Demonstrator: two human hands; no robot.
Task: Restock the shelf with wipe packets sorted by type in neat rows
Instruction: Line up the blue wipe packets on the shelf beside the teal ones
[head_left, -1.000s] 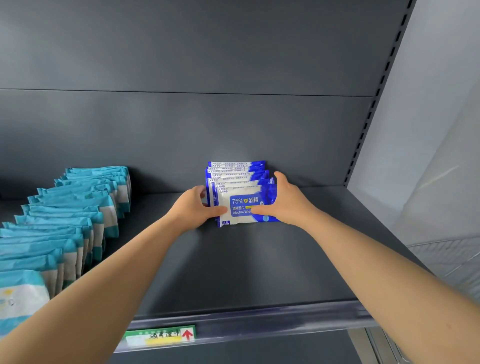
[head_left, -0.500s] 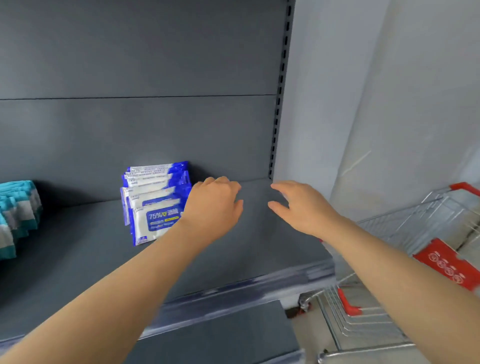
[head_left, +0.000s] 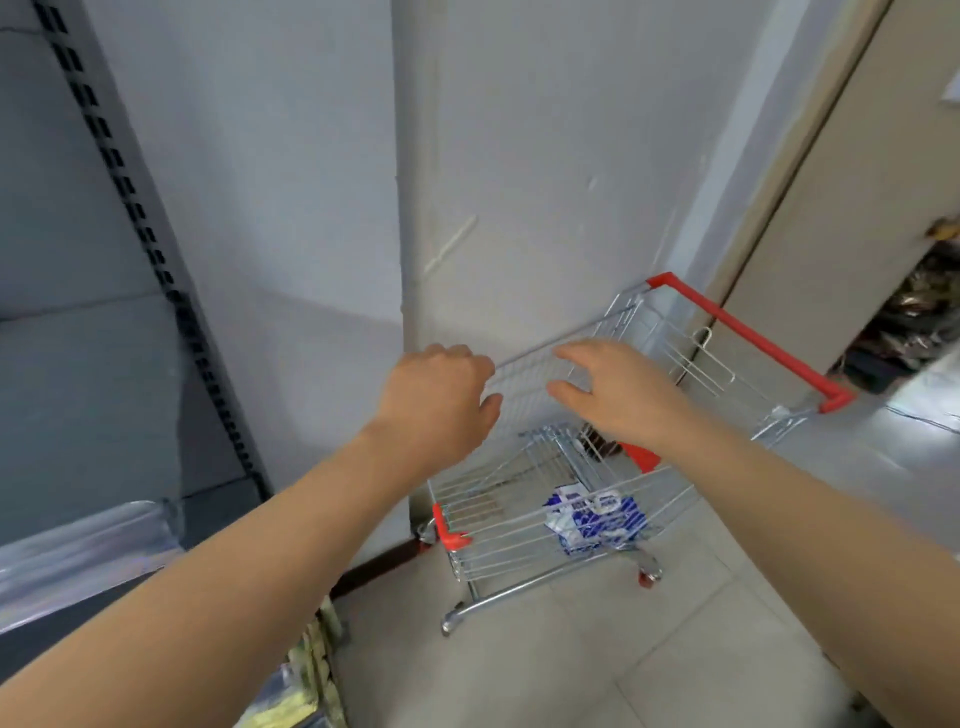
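Observation:
A small wire shopping cart (head_left: 691, 358) with a red handle stands on the floor to the right of the shelf. Blue and white wipe packets (head_left: 592, 519) lie in a loose pile at its bottom. My left hand (head_left: 441, 400) hangs above the cart's left side with fingers loosely curled and holds nothing. My right hand (head_left: 618, 395) is over the middle of the cart, fingers spread and relaxed, also empty. The dark grey shelf (head_left: 78, 540) shows only at the left edge; the packet rows on it are out of view.
A white wall and corner post (head_left: 415, 208) stand behind the cart. A beige door frame (head_left: 841, 182) and a dark cluttered opening (head_left: 914, 322) lie at the right. The shelf's slotted upright (head_left: 156, 254) runs down the left. Pale floor tiles (head_left: 571, 654) surround the cart.
Both hands let go of the blue packets on the shelf and swung right. The view turned from the shelf to the cart, and the hands now hang over it.

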